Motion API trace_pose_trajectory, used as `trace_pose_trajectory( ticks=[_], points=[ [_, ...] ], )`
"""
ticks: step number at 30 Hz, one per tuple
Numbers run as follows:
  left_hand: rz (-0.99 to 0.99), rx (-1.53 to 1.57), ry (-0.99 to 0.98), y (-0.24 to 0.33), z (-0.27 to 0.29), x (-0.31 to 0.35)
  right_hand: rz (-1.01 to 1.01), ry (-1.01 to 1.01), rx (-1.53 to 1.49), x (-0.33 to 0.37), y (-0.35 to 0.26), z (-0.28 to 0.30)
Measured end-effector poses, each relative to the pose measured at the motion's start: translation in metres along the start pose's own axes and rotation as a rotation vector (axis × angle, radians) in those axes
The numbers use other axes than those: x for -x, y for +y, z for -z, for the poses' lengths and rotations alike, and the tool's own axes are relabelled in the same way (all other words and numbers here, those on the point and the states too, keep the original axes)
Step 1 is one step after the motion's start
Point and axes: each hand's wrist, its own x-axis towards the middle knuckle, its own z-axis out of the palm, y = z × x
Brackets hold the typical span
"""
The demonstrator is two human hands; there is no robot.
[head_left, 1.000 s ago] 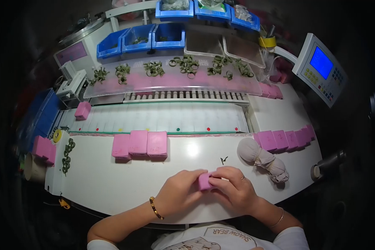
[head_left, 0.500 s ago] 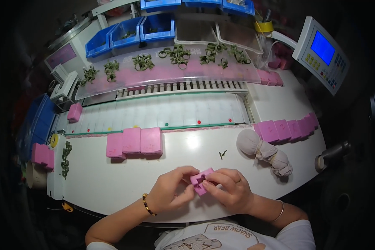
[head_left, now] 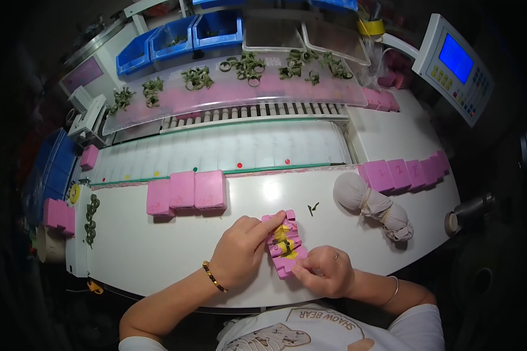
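Note:
Close in front of me, a pink mold-like block (head_left: 284, 269) lies with its carved inner face up. Yellow colouring marks its recess, and a small dark piece (head_left: 286, 246) sits across the middle. My left hand (head_left: 238, 248) grips the block's left side, index finger stretched along its far end. At the block's near right corner, my right hand (head_left: 327, 272) is closed, thumb and fingers pinching the edge; its fingertips are partly hidden. Two small dark green slivers (head_left: 313, 208) rest on the white tabletop beyond the block.
Pink blocks (head_left: 211, 190) stand in a group left of centre, and more (head_left: 375, 176) line the right. A cloth-wrapped bundle (head_left: 373, 206) lies nearby. Behind runs a white belt (head_left: 228, 146) with coloured dots. Green ring-like pieces (head_left: 249, 65) lie on a clear shelf; others (head_left: 92, 219) sit left.
The pink block has been turned, so its carved face with yellow now shows. My left index finger has stretched over its far end. The belt's dots and the pink block on it have shifted left.

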Motion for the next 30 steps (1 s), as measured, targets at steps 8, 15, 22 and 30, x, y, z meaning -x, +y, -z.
trace_pose_trajectory(
  ticks=[8,15,22,30],
  points=[
    [0.005,0.037,-0.197,0.026,0.019,-0.002,0.037,-0.028,-0.041,0.023,-0.021,0.012],
    [0.025,-0.098,-0.295,0.013,0.018,-0.003,-0.119,-0.017,-0.137,0.015,-0.022,0.012],
    [0.035,-0.059,-0.391,0.02,0.02,-0.003,-0.238,-0.044,-0.273,0.013,-0.022,0.019],
    [0.039,-0.03,-0.326,0.021,0.011,0.003,-0.792,-0.155,-0.1,-0.026,-0.018,0.013]
  ],
)
